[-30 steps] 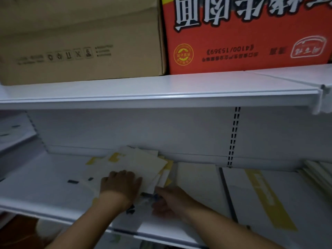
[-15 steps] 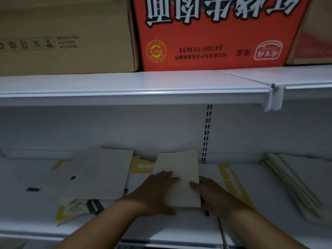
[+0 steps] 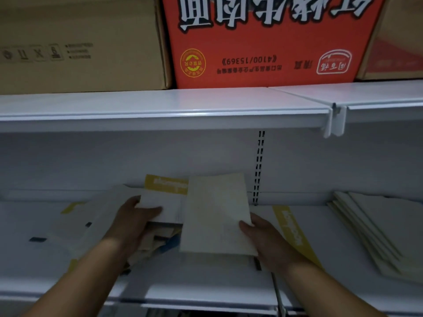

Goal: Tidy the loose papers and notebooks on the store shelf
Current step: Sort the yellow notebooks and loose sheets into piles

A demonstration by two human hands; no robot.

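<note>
Both hands loaded, one item each.

The right hand [image 3: 265,245] pinches the flat cream rectangular notebook [image 3: 216,216] by its right edge, thumb on top, just left of and below the black slotted upright [image 3: 259,170] in the back panel. The notebook looks tilted, far end raised. Its near end is low over the white metal shelf [image 3: 206,287]; can't tell if it touches.

The left hand [image 3: 129,225] grips a white booklet with a yellow band [image 3: 160,200], thumb over its near corner, further left of the upright.

Risks:
- One-edge grip on the cream notebook. It looks thin, so it may sag or fan open and slip from under the thumb if swung fast.
- The booklet lies over the loose heap of white and yellow papers [image 3: 98,225], left of the upright. Pulling it could drag sheets along. The heap reaches toward the shelf front, so sheets could slide off.
- A yellow-striped sheet [image 3: 289,227] lies just right of and below the upright, beside the right wrist. A forearm sweep toward the fanned stack of cream notebooks [image 3: 377,232], well right of the upright, may drag or crease it.
- That stack is splayed; adding to it without squaring could spill it.
- Dim and blurred: covers are hard to tell apart, so a mis-sort is plausible.
</note>
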